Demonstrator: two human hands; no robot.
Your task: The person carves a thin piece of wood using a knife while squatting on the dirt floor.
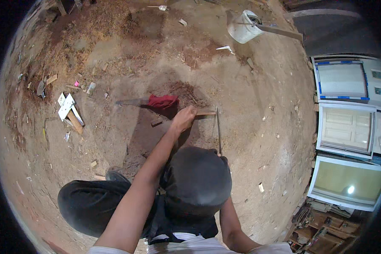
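My left hand (185, 118) is closed on the near end of a short wooden stick (206, 113), which points right, low over the dirt. At its right end the stick meets a long thin blade (219, 131), seen edge-on, like a handsaw. That blade runs back toward my raised knee (197, 175). Behind the knee my right hand (221, 156) is almost wholly hidden at the blade's near end; the right forearm (234, 226) shows below. Just left of my left hand lies a red cloth (163, 101), beside a flat grey blade-like piece (133, 102) on the ground.
A white bucket (241, 29) stands at the far right with a board (281, 31) across its rim. White-painted wood scraps (66, 108) lie at left. Framed panels (346, 127) line the right side, above a wooden rack (321, 230). Chips litter the dirt floor.
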